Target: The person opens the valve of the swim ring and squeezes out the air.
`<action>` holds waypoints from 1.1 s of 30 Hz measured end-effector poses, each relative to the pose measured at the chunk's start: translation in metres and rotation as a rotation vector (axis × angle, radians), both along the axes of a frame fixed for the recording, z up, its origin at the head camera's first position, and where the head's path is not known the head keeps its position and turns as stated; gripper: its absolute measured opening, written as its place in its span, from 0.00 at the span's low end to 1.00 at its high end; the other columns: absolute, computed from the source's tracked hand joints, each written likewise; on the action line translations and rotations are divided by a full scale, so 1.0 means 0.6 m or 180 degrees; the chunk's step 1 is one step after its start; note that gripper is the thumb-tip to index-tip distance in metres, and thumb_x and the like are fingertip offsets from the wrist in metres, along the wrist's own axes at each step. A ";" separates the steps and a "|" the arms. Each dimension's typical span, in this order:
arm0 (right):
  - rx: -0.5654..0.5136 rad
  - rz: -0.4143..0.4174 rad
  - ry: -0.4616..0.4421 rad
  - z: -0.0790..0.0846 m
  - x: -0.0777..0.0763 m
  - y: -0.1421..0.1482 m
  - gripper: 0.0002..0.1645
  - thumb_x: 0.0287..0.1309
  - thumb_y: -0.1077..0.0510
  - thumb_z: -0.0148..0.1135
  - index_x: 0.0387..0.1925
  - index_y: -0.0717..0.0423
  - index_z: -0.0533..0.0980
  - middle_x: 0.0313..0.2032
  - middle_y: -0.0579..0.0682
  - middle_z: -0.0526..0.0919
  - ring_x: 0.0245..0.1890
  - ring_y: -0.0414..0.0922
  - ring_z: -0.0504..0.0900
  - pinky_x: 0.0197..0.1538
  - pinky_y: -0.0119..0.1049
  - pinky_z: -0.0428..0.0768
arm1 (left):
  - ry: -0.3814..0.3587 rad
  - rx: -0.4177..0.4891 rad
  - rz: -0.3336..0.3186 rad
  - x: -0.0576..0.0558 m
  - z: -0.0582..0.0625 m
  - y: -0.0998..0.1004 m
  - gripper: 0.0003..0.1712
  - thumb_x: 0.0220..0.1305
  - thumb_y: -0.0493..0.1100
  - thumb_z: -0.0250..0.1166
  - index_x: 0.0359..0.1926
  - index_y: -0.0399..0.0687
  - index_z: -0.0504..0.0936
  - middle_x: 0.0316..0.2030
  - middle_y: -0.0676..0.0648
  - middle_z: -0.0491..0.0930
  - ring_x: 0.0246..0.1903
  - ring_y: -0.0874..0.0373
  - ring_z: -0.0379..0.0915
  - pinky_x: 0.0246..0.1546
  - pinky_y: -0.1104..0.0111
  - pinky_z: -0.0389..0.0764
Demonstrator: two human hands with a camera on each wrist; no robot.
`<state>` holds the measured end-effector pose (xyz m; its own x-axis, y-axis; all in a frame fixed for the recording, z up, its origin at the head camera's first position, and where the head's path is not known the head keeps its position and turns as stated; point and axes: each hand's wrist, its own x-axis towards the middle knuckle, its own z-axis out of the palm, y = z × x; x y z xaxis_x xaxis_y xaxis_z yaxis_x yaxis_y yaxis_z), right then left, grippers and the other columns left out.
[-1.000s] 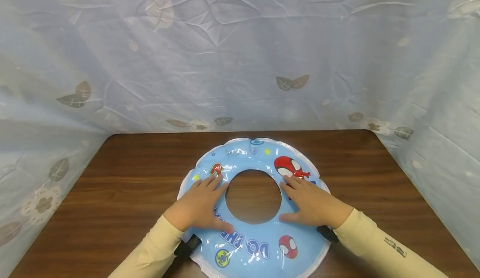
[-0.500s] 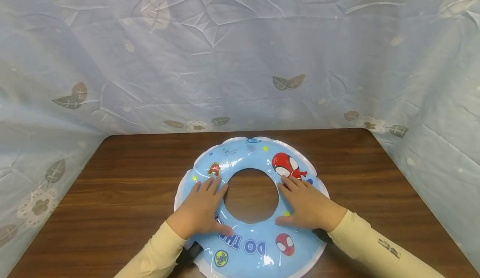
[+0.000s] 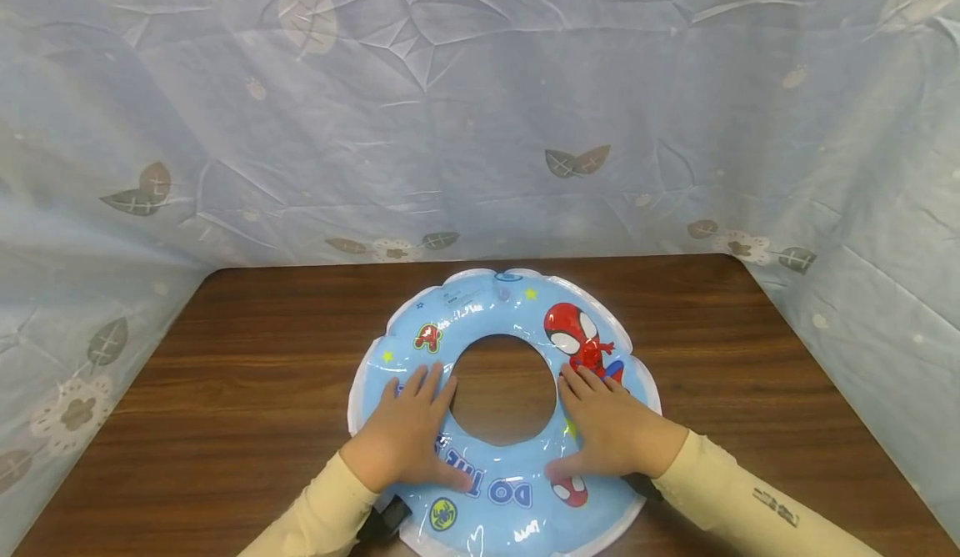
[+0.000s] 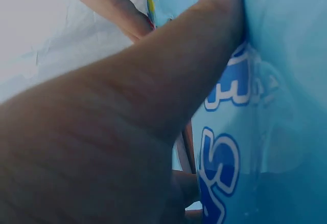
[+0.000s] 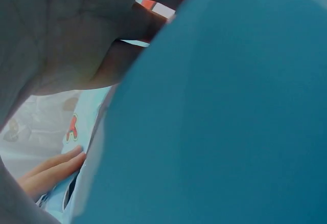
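A light blue inflatable swim ring, printed with red masked cartoon figures, stars and lettering, lies flat on the table and looks puffed with air. On its left side rests my left hand, fingers spread and fairly straight, the thumb over the lettering. My right hand lies on the ring's right side, fingers spread just below the large red figure. In the left wrist view the thumb touches the blue vinyl. The right wrist view shows the palm close above the ring.
The brown wood-grain table extends to both sides of the ring. A pale blue leaf-patterned curtain hangs behind it and along both sides. A black wrist strap shows beneath the left forearm.
Both hands have slid slightly toward the near side of the ring, so more of the large red figure shows. The view has shifted a little, and the ring stays in place.
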<state>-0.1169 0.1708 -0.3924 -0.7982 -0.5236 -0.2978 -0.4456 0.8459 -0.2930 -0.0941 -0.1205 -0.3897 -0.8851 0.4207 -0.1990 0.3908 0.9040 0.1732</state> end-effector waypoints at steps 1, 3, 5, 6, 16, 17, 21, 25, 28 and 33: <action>-0.0005 0.0006 -0.0002 0.000 0.000 0.000 0.72 0.46 0.20 0.68 0.76 0.67 0.61 0.78 0.64 0.57 0.79 0.66 0.53 0.73 0.70 0.57 | -0.0008 0.0006 -0.0007 0.000 -0.001 0.000 0.76 0.38 0.81 0.75 0.77 0.36 0.63 0.77 0.31 0.58 0.76 0.33 0.53 0.69 0.34 0.60; -0.0017 0.0025 0.0005 0.001 -0.001 0.001 0.72 0.46 0.19 0.67 0.76 0.67 0.61 0.78 0.64 0.58 0.78 0.66 0.53 0.73 0.70 0.57 | -0.0056 0.0037 -0.0004 -0.003 -0.001 -0.003 0.75 0.39 0.80 0.75 0.77 0.37 0.63 0.77 0.32 0.57 0.77 0.34 0.52 0.70 0.34 0.59; -0.0056 0.0030 0.0001 0.004 -0.002 0.005 0.72 0.46 0.19 0.67 0.76 0.67 0.61 0.78 0.64 0.58 0.78 0.66 0.53 0.74 0.68 0.57 | -0.0108 0.0111 -0.0021 -0.009 -0.002 -0.011 0.74 0.40 0.80 0.75 0.78 0.38 0.62 0.78 0.33 0.55 0.77 0.34 0.50 0.71 0.34 0.57; -0.0074 0.0038 -0.0008 0.006 -0.003 0.008 0.72 0.46 0.20 0.68 0.76 0.67 0.61 0.78 0.64 0.57 0.78 0.67 0.53 0.74 0.68 0.57 | -0.0135 0.0164 -0.0056 -0.012 -0.001 -0.017 0.73 0.42 0.78 0.75 0.78 0.39 0.62 0.79 0.34 0.55 0.78 0.34 0.50 0.72 0.35 0.56; -0.0194 0.0013 -0.0297 0.010 -0.019 0.056 0.69 0.46 0.26 0.73 0.77 0.63 0.61 0.80 0.61 0.55 0.79 0.65 0.50 0.71 0.68 0.63 | -0.0337 0.0472 -0.0242 -0.035 0.000 -0.075 0.66 0.43 0.71 0.81 0.78 0.47 0.64 0.80 0.36 0.53 0.79 0.35 0.46 0.75 0.36 0.48; -0.0216 0.0033 -0.0322 0.009 -0.021 0.057 0.68 0.47 0.26 0.73 0.77 0.63 0.60 0.80 0.61 0.54 0.79 0.65 0.50 0.71 0.68 0.64 | -0.0335 0.0480 -0.0234 -0.036 -0.003 -0.076 0.67 0.43 0.71 0.81 0.78 0.47 0.64 0.80 0.36 0.54 0.79 0.35 0.46 0.75 0.37 0.49; -0.0266 0.0067 -0.0277 0.003 -0.025 0.060 0.68 0.47 0.26 0.73 0.77 0.63 0.61 0.80 0.61 0.55 0.79 0.65 0.50 0.71 0.68 0.62 | -0.0254 0.0480 -0.0220 -0.036 -0.015 -0.073 0.67 0.42 0.71 0.81 0.78 0.46 0.65 0.79 0.35 0.54 0.78 0.35 0.47 0.75 0.36 0.50; -0.0251 0.0041 -0.0229 -0.007 -0.023 0.057 0.69 0.47 0.26 0.73 0.77 0.64 0.60 0.79 0.62 0.55 0.79 0.66 0.49 0.74 0.68 0.56 | -0.0190 0.0430 -0.0232 -0.036 -0.021 -0.067 0.68 0.42 0.71 0.81 0.78 0.43 0.64 0.79 0.34 0.54 0.78 0.34 0.47 0.74 0.36 0.50; -0.0225 0.0022 -0.0229 -0.012 -0.019 0.055 0.69 0.47 0.26 0.74 0.78 0.63 0.59 0.80 0.63 0.54 0.79 0.67 0.48 0.75 0.68 0.53 | -0.0227 0.0427 -0.0260 -0.036 -0.022 -0.068 0.68 0.43 0.71 0.80 0.78 0.43 0.63 0.80 0.34 0.52 0.79 0.34 0.45 0.74 0.36 0.49; -0.0191 0.0050 -0.0265 -0.007 -0.020 0.063 0.68 0.48 0.26 0.72 0.79 0.60 0.59 0.80 0.60 0.54 0.79 0.65 0.49 0.73 0.68 0.59 | -0.0416 0.0522 -0.0325 -0.038 -0.022 -0.080 0.67 0.47 0.73 0.77 0.80 0.45 0.60 0.81 0.37 0.49 0.80 0.36 0.42 0.76 0.38 0.47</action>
<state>-0.1287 0.2088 -0.3964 -0.7636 -0.5548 -0.3304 -0.4307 0.8188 -0.3795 -0.1169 -0.1683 -0.4030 -0.8075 0.5429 -0.2306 0.4435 0.8165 0.3696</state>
